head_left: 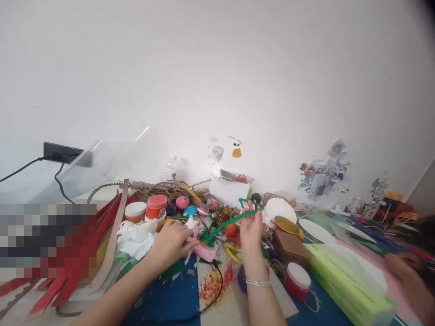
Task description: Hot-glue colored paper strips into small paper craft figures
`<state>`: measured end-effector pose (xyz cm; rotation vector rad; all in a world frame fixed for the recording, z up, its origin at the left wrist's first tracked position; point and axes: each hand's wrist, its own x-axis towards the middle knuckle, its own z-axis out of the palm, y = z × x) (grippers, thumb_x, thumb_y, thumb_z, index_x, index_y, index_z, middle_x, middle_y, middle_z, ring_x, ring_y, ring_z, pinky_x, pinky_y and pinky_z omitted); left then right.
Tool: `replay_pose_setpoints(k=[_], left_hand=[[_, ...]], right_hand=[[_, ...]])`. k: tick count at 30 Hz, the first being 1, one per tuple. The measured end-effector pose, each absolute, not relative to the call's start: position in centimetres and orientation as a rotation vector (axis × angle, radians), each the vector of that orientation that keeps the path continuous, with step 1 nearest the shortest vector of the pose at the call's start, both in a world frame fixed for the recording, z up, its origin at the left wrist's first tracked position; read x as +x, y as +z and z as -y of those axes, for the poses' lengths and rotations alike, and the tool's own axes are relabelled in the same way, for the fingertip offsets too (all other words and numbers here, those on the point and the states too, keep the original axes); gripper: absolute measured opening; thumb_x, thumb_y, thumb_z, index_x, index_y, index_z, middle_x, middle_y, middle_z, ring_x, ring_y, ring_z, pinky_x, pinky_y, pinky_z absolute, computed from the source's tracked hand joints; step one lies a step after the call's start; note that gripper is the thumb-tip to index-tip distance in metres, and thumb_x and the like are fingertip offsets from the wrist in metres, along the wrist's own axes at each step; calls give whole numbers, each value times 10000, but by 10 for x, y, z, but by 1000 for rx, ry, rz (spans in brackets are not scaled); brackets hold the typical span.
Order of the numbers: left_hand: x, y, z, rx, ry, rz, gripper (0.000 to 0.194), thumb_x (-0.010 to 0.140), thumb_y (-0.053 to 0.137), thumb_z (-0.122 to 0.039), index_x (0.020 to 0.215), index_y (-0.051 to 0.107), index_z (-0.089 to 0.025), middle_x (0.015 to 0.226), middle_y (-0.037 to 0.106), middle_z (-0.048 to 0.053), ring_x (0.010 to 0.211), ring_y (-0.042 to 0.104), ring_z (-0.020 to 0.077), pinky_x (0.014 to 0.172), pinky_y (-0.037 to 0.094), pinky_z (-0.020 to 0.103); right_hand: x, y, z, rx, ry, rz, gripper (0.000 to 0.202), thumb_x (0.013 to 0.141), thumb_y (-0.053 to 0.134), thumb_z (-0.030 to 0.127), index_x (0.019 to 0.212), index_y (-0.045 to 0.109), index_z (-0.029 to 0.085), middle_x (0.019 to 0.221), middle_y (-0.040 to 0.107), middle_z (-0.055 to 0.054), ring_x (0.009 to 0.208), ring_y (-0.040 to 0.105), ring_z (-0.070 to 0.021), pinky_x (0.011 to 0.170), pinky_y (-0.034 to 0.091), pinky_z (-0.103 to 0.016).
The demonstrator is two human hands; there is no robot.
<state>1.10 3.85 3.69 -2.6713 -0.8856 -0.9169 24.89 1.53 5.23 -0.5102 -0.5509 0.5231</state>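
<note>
My left hand (174, 240) is closed over the body of a pink glue gun (206, 253), whose handle points right and trails a black cord. Some of its fingertips are hidden behind the gun. My right hand (252, 228), with a beaded bracelet (258, 283) at the wrist, is raised palm up. Between its fingers runs a long green strip (226, 223), with one end slanting down toward the glue gun and the other folded above the fingers. A crumpled white tissue (137, 237) lies beside my left hand.
Red strips (102, 228) and paint jars (157, 207) stand left. Behind are colourful balls (182, 202) and a bottle (171, 168). A brown box (291, 248), red-sided jar (298, 280) and green tissue pack (343, 280) lie right. Another person's hand (403, 267) is at the far right.
</note>
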Motion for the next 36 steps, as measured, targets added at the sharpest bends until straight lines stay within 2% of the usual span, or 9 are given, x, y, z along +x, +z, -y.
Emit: replay_pose_setpoints(k=[3,6,8,10,15,21,29,33,36], left_hand=[[8,37,-43,-2565,-1041,941,346,852,455,-444,711,645,-192,727,638,45,718,568,206,677,371,339],[6,37,-48,-2474,-1258,1033,328,852,449,-441,774,638,-184,791,623,61,729,566,207,657,396,324],[6,36,-49,-2446,-1371,1050,312,846,457,-435,813,628,-176,820,611,73,749,564,214,657,416,323],[7,34,-49,-2458,-1450,1026,289,848,456,-417,834,618,-177,844,607,78,776,563,218,677,432,328],[10,31,-47,-2540,-1457,988,252,825,497,-417,842,611,-193,849,619,64,786,572,220,688,443,330],[8,32,-51,-2507,-1534,1022,210,850,441,-319,822,596,-180,826,608,76,794,573,225,707,461,347],[4,42,-46,-2404,-2048,1136,220,814,397,-209,924,587,-212,1026,601,75,988,558,221,863,462,360],[-4,42,-51,-2263,-2346,1386,228,765,413,-214,923,577,-216,984,607,50,908,584,210,800,487,336],[-6,44,-53,-2231,-2445,1567,224,706,435,-219,881,572,-196,913,610,46,857,584,216,744,493,332]], right_hand=[[237,52,-16,-626,575,612,421,812,459,572,1016,529,211,1069,646,-86,880,619,-183,772,492,-353],[212,50,-14,-1031,558,969,429,773,541,548,1007,589,191,1065,636,-91,977,576,-214,792,464,-323],[191,49,-10,-1114,590,1263,387,733,609,514,918,642,176,941,666,-75,893,592,-214,769,457,-312],[174,49,-6,-1102,648,1385,334,714,633,497,786,675,174,746,669,-37,719,604,-184,673,464,-283],[163,50,-2,-1056,693,1489,351,772,552,501,630,630,190,537,590,18,484,512,-128,491,417,-240],[188,52,-7,-1046,591,1336,355,823,473,506,659,568,206,567,608,2,486,513,-140,491,413,-259],[205,49,-11,-1058,452,1140,318,821,479,504,668,538,231,552,580,8,481,489,-161,493,402,-283],[214,51,-12,-1067,401,1070,354,817,465,536,641,516,234,561,566,1,490,483,-163,504,399,-286],[213,53,-10,-1056,403,1088,378,825,437,557,637,507,238,567,569,3,502,491,-165,519,401,-285]])
